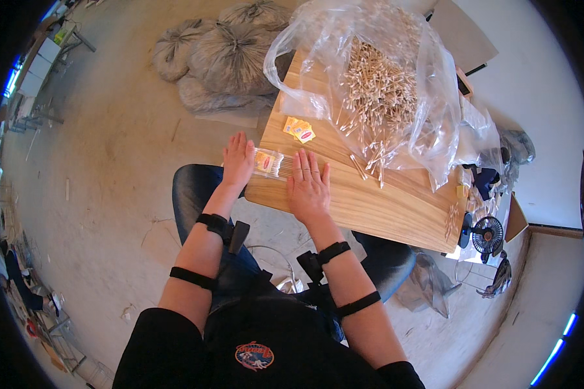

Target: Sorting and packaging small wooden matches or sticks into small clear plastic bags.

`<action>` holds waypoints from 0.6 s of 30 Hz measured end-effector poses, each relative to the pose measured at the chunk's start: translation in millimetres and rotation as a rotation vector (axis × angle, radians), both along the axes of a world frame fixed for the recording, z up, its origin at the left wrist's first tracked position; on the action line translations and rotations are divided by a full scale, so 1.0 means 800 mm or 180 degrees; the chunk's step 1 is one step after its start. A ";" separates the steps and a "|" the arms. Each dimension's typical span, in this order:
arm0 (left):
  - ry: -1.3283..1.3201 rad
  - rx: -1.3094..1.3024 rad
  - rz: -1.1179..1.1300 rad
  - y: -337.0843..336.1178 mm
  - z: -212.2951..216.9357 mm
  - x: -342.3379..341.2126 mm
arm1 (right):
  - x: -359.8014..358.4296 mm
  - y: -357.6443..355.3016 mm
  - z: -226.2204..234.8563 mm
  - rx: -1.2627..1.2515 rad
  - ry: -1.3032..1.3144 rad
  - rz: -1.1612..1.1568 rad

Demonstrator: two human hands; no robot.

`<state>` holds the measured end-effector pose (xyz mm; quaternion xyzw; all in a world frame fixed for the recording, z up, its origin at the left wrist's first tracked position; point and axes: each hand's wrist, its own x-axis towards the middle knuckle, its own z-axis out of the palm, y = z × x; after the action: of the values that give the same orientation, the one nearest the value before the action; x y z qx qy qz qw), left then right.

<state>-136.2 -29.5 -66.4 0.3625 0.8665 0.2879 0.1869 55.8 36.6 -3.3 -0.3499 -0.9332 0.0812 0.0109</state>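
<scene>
A small clear packet of cotton swabs [279, 163] with a yellow-orange label card lies at the table's left edge, between my two hands. My left hand [239, 161] is held upright on edge beside the packet's left end, its fingers stretched out. On the other side my right hand [309, 188] rests palm down, fingers extended, close to the packet's right end; whether its palm covers any swabs is hidden. Just beyond the packet sit several loose yellow cards [299, 129]. A big heap of loose cotton swabs [379, 84] spills from an opened clear plastic bag [438, 97].
The wooden table [383, 211] stands before my knees. A few swabs [359, 167] lie apart from the heap, others [451, 220] near the right corner. A small black fan [486, 235] stands at the right. Full grey sacks [233, 52] sit on the floor beyond.
</scene>
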 end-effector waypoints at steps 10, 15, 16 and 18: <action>-0.0527 0.0850 0.0328 -0.003 0.000 -0.004 | -0.016 -0.008 -0.004 -0.0114 0.0328 0.0046; -0.0953 0.0774 0.0886 -0.004 0.010 -0.016 | 0.011 -0.001 0.003 -0.0154 0.0644 0.0104; -0.0825 0.0647 0.0844 -0.003 0.009 -0.017 | 0.012 -0.001 0.006 -0.0012 0.0470 0.0129; -0.0767 0.0681 0.0854 -0.003 0.007 -0.014 | 0.007 -0.005 0.009 -0.0015 0.0252 0.0075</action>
<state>-147.6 -31.7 -61.0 0.2246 0.8428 0.4419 0.2095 61.4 32.3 3.8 -0.3354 -0.9359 0.0973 0.0461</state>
